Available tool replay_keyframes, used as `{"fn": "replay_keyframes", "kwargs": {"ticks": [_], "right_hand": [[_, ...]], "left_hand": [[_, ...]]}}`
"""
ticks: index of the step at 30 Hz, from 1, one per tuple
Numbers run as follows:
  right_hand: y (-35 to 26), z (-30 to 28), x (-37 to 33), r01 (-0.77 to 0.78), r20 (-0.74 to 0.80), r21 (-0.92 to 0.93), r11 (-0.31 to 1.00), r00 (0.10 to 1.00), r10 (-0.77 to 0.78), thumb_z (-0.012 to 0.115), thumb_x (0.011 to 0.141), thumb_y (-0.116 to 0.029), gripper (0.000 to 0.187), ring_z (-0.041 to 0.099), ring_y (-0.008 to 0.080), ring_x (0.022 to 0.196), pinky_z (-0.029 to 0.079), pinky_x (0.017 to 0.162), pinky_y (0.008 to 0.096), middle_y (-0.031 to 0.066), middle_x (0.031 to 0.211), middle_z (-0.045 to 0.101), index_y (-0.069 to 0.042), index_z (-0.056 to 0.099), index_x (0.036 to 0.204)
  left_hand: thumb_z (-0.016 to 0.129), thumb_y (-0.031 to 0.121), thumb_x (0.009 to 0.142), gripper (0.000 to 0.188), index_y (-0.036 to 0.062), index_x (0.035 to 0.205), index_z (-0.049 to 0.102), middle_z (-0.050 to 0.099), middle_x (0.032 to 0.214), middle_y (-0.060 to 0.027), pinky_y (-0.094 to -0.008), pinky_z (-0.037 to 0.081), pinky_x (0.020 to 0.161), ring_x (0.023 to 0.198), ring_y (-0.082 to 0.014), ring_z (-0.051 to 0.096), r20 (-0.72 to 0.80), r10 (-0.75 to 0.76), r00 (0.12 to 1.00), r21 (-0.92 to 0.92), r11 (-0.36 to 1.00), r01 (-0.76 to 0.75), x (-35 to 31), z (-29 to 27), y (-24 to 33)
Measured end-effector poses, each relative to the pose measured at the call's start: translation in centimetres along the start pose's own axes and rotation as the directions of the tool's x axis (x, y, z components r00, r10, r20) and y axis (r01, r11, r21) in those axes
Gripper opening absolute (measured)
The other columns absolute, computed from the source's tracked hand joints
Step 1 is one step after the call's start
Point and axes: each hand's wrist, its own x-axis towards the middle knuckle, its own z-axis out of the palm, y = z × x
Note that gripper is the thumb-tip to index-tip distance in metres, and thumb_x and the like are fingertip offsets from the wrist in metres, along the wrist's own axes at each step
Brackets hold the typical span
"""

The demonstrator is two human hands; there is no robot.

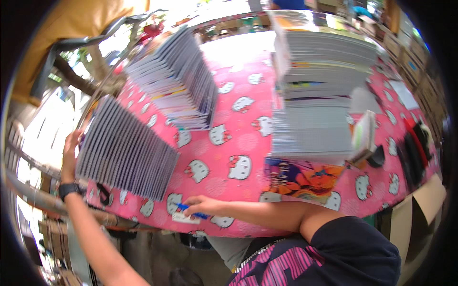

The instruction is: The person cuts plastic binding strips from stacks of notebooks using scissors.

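My right hand (204, 205), closed, grips a blue pen (196, 212) low over a small white slip of paper (185, 218) near the table's front edge. On the left, my left hand (70, 143) rests with fingers stretched along the outer side of a stack of notebooks (126, 150) whose dark, ridged binding edges face up and toward me. Some of its fingertips are hidden behind that stack. A black watch (69, 189) is strapped round my left wrist. Beyond leans a second fanned stack of notebooks (176, 81).
A pink tablecloth with white cat faces (248, 143) covers the table. Tall piles of notebooks (315, 90) stand on the right, with one colourful flowered cover (303, 176) in front. Dark objects (414, 152) lie at the right edge, near an open cardboard box (415, 209).
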Motion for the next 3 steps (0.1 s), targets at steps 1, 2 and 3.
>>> {"fn": "replay_keyframes", "kwargs": {"ticks": [1, 2, 3], "right_hand": [[0.7, 0.1, -0.4, 0.041, 0.029, 0.022, 0.999, 0.999, -0.042, 0.064, 0.082, -0.024, 0.041, 0.058, 0.0115, 0.083, 0.045, 0.076, 0.0281, 0.0047, 0.093, 0.062, 0.0, 0.055, 0.113], [1.2, 0.2, -0.7, 0.076, 0.076, 0.042, 0.996, 0.994, -0.079, 0.064, 0.082, -0.025, 0.042, 0.058, 0.0117, 0.083, 0.045, 0.076, 0.0278, 0.0046, 0.094, 0.062, 0.0, 0.054, 0.114], [1.0, -0.6, -1.6, 0.097, 0.111, -0.011, 0.995, 0.989, -0.095, 0.066, 0.08, -0.03, 0.049, 0.058, 0.0121, 0.086, 0.044, 0.084, 0.0286, 0.0046, 0.095, 0.061, -0.002, 0.052, 0.117]], "left_hand": [[0.047, 0.049, 0.091, 0.055, 0.0017, 0.118, 0.054, 0.052, 0.122, -0.0118, -0.0329, 0.03, 0.103, 0.114, -0.0193, 0.047, -0.147, 0.065, 0.987, 0.148, 0.988, -0.043, 0.7, -1.5, -1.7], [0.048, 0.048, 0.091, 0.052, 0.0026, 0.116, 0.056, 0.052, 0.121, -0.0125, -0.0333, 0.031, 0.102, 0.113, -0.0193, 0.048, -0.294, 0.138, 0.946, 0.3, 0.953, -0.046, 1.4, -4.2, -4.3], [0.048, 0.048, 0.091, 0.052, 0.0026, 0.116, 0.056, 0.052, 0.121, -0.0125, -0.0333, 0.031, 0.102, 0.113, -0.0193, 0.048, -0.28, 0.16, 0.946, 0.272, 0.959, -0.081, 3.3, -2.3, -4.1]]}}
